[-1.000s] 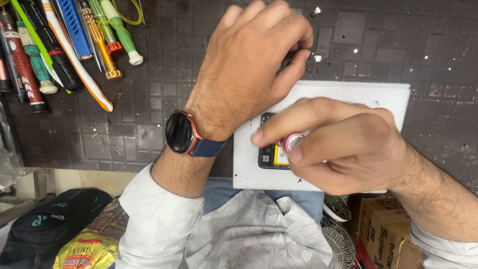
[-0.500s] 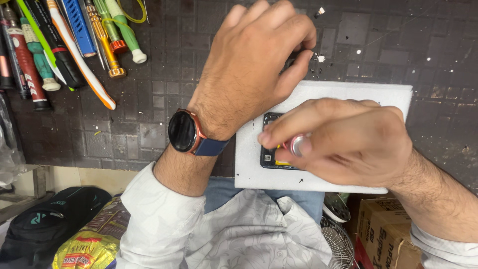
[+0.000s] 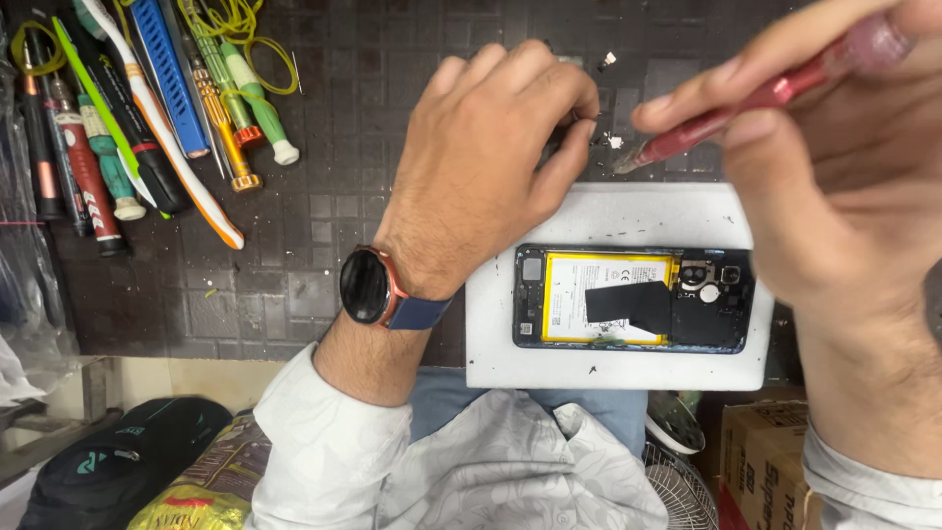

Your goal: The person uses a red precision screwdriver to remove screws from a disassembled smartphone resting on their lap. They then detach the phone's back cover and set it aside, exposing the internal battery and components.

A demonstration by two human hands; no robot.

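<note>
A dark gridded mat (image 3: 392, 88) is spread over the desk (image 3: 147, 368), whose pale front edge is seen below it. On the mat, near the front edge, a white pad (image 3: 618, 363) is laid, and on it an opened phone (image 3: 633, 297) is set lengthwise with its back removed, so that a yellow battery (image 3: 579, 294), a strip of black tape (image 3: 628, 304) and the camera modules at its right end are exposed. Just beyond the pad's far edge the left hand (image 3: 481, 167) is rested on the mat, with the fingers curled and the thumb and forefinger pinched together; what is pinched cannot be made out. A dark watch (image 3: 368, 287) is worn on that wrist. The right hand (image 3: 834, 186) is raised close to the camera, closed around a red-handled screwdriver (image 3: 746, 108) whose tip is pointed towards the left fingertips. At far left a row of screwdrivers and pry tools (image 3: 147, 118) is laid out.
</note>
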